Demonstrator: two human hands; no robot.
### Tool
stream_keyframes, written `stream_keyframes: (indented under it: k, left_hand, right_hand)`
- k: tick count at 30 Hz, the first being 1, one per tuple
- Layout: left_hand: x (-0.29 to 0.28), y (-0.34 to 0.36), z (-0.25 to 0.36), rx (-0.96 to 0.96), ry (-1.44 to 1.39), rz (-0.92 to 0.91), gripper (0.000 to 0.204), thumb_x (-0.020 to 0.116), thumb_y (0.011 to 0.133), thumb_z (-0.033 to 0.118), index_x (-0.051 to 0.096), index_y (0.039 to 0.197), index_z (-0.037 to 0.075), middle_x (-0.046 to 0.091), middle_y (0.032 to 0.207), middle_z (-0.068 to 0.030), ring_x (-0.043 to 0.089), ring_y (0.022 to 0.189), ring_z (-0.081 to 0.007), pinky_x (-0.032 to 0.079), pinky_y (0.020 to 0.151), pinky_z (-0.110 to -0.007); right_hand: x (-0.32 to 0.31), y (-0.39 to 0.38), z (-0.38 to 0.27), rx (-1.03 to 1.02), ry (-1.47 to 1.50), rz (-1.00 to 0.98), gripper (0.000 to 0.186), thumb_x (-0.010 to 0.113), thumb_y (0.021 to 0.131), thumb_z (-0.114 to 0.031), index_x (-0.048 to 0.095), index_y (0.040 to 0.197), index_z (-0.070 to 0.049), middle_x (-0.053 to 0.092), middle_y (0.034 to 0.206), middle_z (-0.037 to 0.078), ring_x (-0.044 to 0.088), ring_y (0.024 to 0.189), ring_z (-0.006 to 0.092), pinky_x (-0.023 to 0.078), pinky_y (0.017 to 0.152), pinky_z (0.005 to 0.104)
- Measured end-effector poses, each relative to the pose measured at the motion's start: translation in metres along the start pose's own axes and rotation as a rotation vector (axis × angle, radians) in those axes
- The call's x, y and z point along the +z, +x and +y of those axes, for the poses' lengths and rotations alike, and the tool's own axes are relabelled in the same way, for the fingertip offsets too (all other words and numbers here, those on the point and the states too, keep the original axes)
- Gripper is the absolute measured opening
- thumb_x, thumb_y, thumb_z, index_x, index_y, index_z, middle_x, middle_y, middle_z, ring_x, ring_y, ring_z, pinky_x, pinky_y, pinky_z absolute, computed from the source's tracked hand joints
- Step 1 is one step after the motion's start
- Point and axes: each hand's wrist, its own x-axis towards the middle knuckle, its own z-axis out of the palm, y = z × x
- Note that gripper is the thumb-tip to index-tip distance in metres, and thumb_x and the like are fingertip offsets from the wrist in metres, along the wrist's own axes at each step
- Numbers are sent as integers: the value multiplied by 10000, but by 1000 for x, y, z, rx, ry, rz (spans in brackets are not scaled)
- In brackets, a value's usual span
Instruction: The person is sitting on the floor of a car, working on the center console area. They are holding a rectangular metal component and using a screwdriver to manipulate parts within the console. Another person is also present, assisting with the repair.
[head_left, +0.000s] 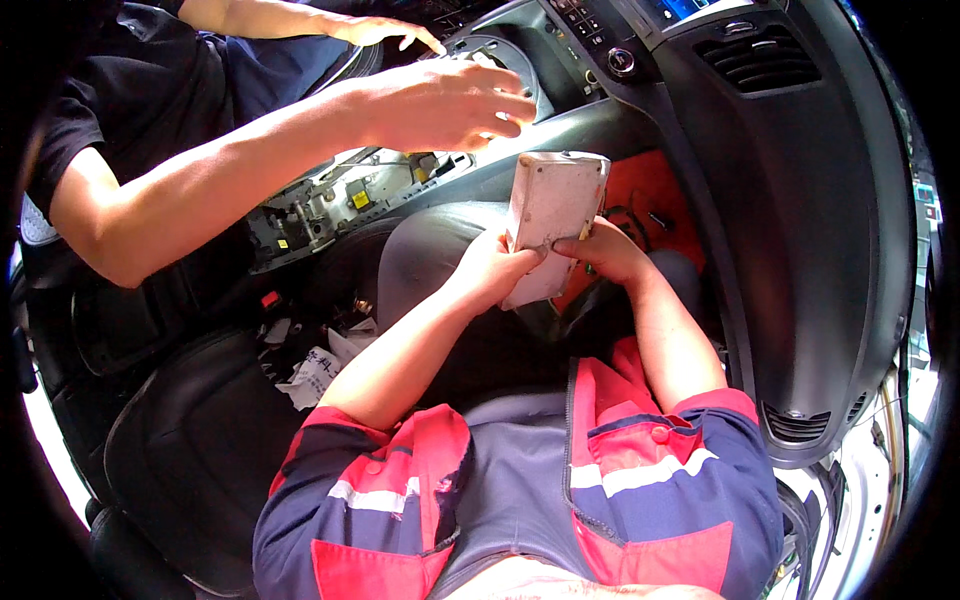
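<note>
A flat, whitish-grey rectangular box (556, 195) with scuffed faces is tilted up in front of me, above my lap. My left hand (493, 268) grips its lower left edge, the thumb lying across the front. From the other side my right hand (608, 253) closes on the right edge, its thumb pressed on the same face. Both thumb tips nearly meet near the lower middle. Fingers behind the box are hidden, and so is its back.
At the left, a person in a dark shirt stretches an arm (300, 140) over the opened centre console (340, 205), whose metal parts and wiring show. The dashboard (800, 200) fills the right. Red material (645, 180) lies in the footwell. Crumpled paper (312, 377) sits by the black seat (190, 450).
</note>
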Motion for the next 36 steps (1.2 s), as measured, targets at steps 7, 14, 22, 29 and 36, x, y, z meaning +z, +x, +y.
stream_keyframes:
  k: [7,14,22,29,36]
  left_hand:
    - [0,4,-9,10,-24,-9,309,631,857,130,616,1134,-7,670,1009,-95,625,901,-157,496,804,-308]
    - [0,5,-10,-14,-12,1,323,627,855,128,608,1147,-8,668,1021,-98,623,917,-162,492,824,-312]
    - [1,0,-1,12,-13,-5,357,622,850,135,585,1172,-14,660,1041,-111,615,929,-164,488,830,-310]
    - [1,1,-7,0,11,16,343,619,857,143,597,1160,-18,668,1027,-105,618,903,-156,494,805,-307]
    - [0,0,-7,67,-54,-50,296,609,872,117,624,1126,-33,676,997,-94,623,892,-153,499,801,-311]
  right_hand:
    - [0,-1,-2,11,-16,-2,461,727,819,-223,612,1218,-24,665,1143,84,611,1031,184,479,903,333]
    - [1,-2,-3,20,-5,15,483,733,811,-207,596,1238,-25,659,1159,88,610,1044,188,472,921,333]
    - [0,-2,-1,16,1,18,459,732,809,-202,613,1213,-21,666,1143,90,611,1049,188,468,929,334]
    - [1,-3,-7,86,-47,14,498,714,802,-192,577,1242,-2,635,1194,95,577,1107,199,427,978,334]
    - [2,-3,-5,41,-37,18,477,727,808,-220,601,1225,-26,656,1160,90,604,1053,191,465,919,334]
